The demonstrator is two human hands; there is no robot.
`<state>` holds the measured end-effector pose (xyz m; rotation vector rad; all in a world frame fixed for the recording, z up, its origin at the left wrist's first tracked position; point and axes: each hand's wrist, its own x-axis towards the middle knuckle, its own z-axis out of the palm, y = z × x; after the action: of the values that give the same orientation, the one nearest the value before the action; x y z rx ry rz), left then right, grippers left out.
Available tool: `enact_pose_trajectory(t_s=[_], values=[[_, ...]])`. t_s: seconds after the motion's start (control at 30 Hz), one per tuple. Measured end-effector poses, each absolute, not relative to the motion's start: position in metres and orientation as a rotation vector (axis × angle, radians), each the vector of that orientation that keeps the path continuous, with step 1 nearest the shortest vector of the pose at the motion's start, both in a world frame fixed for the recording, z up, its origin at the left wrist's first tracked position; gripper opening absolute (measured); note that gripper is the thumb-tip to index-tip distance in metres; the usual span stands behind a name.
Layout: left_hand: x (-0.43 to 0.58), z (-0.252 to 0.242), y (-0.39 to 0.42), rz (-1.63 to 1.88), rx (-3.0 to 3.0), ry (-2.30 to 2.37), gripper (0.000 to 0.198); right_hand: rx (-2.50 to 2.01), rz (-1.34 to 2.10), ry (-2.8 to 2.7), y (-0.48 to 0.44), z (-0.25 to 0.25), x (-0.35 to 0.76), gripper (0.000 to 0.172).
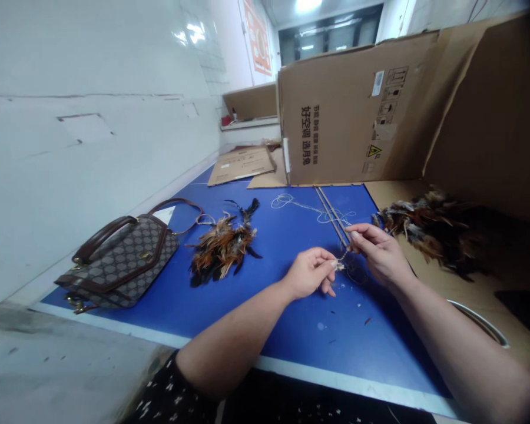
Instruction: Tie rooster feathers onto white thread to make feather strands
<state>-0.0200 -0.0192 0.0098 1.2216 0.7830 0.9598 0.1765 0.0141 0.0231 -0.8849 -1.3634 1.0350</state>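
Over the blue table [282, 324], my left hand [309, 274] pinches a small pale piece [339, 267] between thumb and fingers; its kind is too small to tell. A short length of twisted string [344, 255] runs from that piece up to my right hand [382, 253]. The thumb and forefinger of my right hand are closed on the string. Just beyond the hands lie two thin sticks [331, 215], and loose pale thread [302, 206] is strewn around them. A bunch of brown and black feathers [223, 250] rests left of my hands.
A brown patterned handbag [128, 259] stands at the left by the wall. To the right, more feathers [428, 227] lie on cardboard. A large cardboard box [348, 118] rises behind, with flat cardboard pieces [242, 165] beside it. Small scraps dot the table.
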Motion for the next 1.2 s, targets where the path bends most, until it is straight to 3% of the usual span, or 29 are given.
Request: enact_pose_trajectory(t_s=[0.2,0.33,0.57,1.0,1.2], values=[[-0.02,0.008,-0.017,0.936,1.155,0.732,0.04,-1.027,0.817,-1.414,0.02,0.02,0.181,0.031],[-0.02,0.01,-0.015,1.01,1.129,0.771,0.042,-1.046,0.522,-1.748,0.015,0.029,0.184,0.022],[-0.019,0.007,-0.015,1.044,1.148,0.788,0.044,-0.985,0.618,-2.06,0.007,0.035,0.179,0.019],[-0.018,0.004,-0.014,1.022,1.233,0.849,0.037,-1.055,0.96,-1.813,0.006,0.024,0.173,0.033],[-0.018,0.001,-0.013,1.017,1.236,0.853,0.035,-1.007,0.888,-1.977,0.009,0.032,0.179,0.033]])
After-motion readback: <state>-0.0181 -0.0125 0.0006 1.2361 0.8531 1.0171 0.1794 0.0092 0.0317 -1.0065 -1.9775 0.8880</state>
